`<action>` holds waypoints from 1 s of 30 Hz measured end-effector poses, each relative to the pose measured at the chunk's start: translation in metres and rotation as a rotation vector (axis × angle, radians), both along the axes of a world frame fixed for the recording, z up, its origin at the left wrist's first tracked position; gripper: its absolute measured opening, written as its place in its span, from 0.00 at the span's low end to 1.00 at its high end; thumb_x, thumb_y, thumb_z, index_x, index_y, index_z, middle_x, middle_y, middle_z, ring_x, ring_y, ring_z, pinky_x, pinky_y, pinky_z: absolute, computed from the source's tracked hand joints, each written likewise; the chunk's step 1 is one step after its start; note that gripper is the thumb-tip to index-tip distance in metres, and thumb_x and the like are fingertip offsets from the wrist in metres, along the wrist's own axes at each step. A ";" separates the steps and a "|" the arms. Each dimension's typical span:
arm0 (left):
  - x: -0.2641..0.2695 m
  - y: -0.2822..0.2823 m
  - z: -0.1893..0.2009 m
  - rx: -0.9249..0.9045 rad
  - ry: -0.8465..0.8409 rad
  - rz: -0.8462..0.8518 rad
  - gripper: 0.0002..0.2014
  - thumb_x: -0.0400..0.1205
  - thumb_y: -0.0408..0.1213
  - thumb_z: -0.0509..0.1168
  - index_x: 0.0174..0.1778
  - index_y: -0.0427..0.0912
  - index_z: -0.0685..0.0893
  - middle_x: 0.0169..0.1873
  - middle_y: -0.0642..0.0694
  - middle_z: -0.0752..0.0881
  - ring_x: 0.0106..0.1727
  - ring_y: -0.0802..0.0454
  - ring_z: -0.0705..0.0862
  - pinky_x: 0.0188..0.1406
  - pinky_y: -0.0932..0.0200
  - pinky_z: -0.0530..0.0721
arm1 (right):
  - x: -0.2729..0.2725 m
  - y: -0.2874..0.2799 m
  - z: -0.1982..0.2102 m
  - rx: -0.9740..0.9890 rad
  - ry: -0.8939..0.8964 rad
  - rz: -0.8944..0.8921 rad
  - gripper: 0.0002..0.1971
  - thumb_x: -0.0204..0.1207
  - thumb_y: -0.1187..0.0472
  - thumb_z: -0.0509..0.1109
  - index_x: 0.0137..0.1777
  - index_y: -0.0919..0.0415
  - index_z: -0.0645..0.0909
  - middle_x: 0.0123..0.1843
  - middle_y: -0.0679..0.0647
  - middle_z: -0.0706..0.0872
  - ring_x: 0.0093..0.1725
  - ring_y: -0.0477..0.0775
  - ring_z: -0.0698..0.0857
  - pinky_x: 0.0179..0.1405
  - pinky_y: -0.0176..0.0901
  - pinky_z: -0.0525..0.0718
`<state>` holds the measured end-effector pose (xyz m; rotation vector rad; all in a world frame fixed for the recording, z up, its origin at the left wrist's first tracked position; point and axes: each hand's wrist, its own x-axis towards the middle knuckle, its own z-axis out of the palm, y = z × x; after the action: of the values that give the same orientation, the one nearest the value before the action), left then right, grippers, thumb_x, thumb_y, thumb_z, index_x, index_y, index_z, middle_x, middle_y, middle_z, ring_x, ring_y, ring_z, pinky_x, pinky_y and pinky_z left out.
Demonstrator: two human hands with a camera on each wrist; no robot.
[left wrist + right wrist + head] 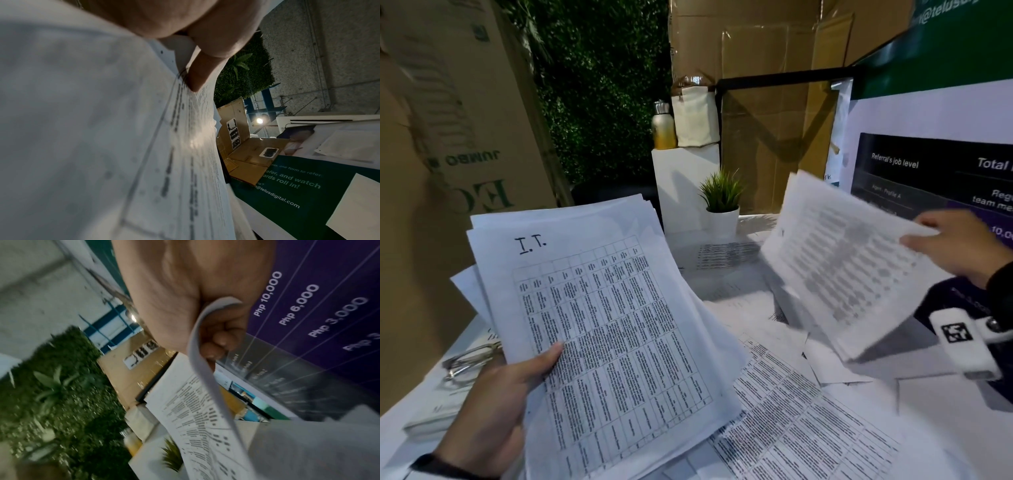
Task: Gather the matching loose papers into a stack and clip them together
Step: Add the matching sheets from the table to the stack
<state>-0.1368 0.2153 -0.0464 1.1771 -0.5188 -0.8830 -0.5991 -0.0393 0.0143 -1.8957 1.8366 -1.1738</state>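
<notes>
We hold a stack of papers in the left hand and one loose sheet in the right.

The stack of papers (616, 329), topped by a table headed "I.T.", sits at seven o'clock of the head view, raised over the table (945, 428); our left hand (493, 411) grasps its lower edge, thumb on top. At three o'clock our right hand (959, 246) pinches the edge of a blurred loose sheet (852, 263), lifted clear of the scattered papers (801, 421) spread at five o'clock. Glasses (470, 361) lie at nine o'clock beside the stack; a potted plant (722, 202) stands at twelve.
</notes>
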 end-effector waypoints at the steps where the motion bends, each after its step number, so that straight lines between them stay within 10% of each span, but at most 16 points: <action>1: 0.001 0.000 -0.001 0.003 0.004 -0.005 0.12 0.82 0.25 0.64 0.60 0.30 0.85 0.36 0.42 0.95 0.33 0.48 0.94 0.21 0.55 0.89 | 0.000 0.002 0.009 -0.028 -0.081 0.008 0.03 0.75 0.67 0.76 0.41 0.62 0.85 0.42 0.63 0.88 0.36 0.60 0.87 0.36 0.46 0.82; 6: 0.003 0.000 -0.002 -0.010 -0.011 0.005 0.08 0.83 0.24 0.62 0.52 0.33 0.85 0.31 0.44 0.94 0.28 0.53 0.93 0.18 0.60 0.86 | 0.012 0.022 0.026 0.226 -0.476 0.203 0.04 0.77 0.71 0.72 0.49 0.66 0.85 0.43 0.65 0.92 0.30 0.55 0.92 0.26 0.44 0.90; 9: 0.011 0.000 -0.006 -0.028 0.010 0.006 0.10 0.82 0.26 0.64 0.58 0.33 0.86 0.43 0.39 0.95 0.37 0.46 0.95 0.25 0.52 0.91 | 0.033 0.042 0.006 0.400 -0.353 0.272 0.08 0.77 0.69 0.72 0.55 0.69 0.86 0.49 0.69 0.92 0.48 0.70 0.92 0.51 0.60 0.90; 12: 0.021 0.000 -0.011 -0.016 0.044 0.048 0.10 0.84 0.31 0.64 0.57 0.36 0.87 0.57 0.41 0.92 0.40 0.47 0.95 0.29 0.50 0.92 | 0.059 0.070 -0.024 0.545 -0.248 0.346 0.07 0.79 0.67 0.72 0.55 0.66 0.86 0.46 0.62 0.94 0.46 0.65 0.94 0.47 0.56 0.91; 17: 0.028 0.009 -0.009 -0.011 0.064 0.079 0.11 0.73 0.39 0.68 0.46 0.41 0.93 0.43 0.46 0.95 0.34 0.52 0.94 0.24 0.56 0.91 | 0.094 0.088 -0.076 0.568 0.090 0.382 0.24 0.77 0.52 0.75 0.70 0.60 0.79 0.66 0.56 0.86 0.60 0.57 0.86 0.63 0.50 0.84; 22: 0.036 0.016 -0.012 0.005 0.010 0.120 0.15 0.78 0.34 0.70 0.60 0.38 0.88 0.50 0.42 0.95 0.45 0.43 0.94 0.39 0.42 0.93 | 0.124 0.099 -0.069 0.534 0.436 0.406 0.47 0.63 0.29 0.75 0.78 0.54 0.69 0.77 0.51 0.77 0.70 0.54 0.80 0.65 0.46 0.80; 27: 0.033 0.018 -0.011 -0.013 -0.017 0.084 0.18 0.80 0.31 0.67 0.68 0.39 0.85 0.59 0.38 0.92 0.60 0.35 0.90 0.67 0.31 0.79 | 0.156 0.102 -0.067 0.612 0.465 0.482 0.37 0.55 0.43 0.88 0.59 0.58 0.76 0.52 0.51 0.87 0.48 0.51 0.86 0.50 0.45 0.87; 30: 0.031 0.020 -0.010 -0.002 -0.026 0.094 0.19 0.80 0.31 0.68 0.68 0.37 0.85 0.59 0.37 0.92 0.60 0.35 0.89 0.63 0.30 0.82 | 0.161 0.096 -0.068 0.662 0.426 0.453 0.35 0.51 0.48 0.90 0.55 0.58 0.78 0.49 0.52 0.88 0.50 0.55 0.87 0.54 0.50 0.87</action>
<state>-0.1058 0.2349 -0.0562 1.2031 -0.4811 -0.7877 -0.4385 0.0564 -0.0536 -2.0528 1.5536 0.0029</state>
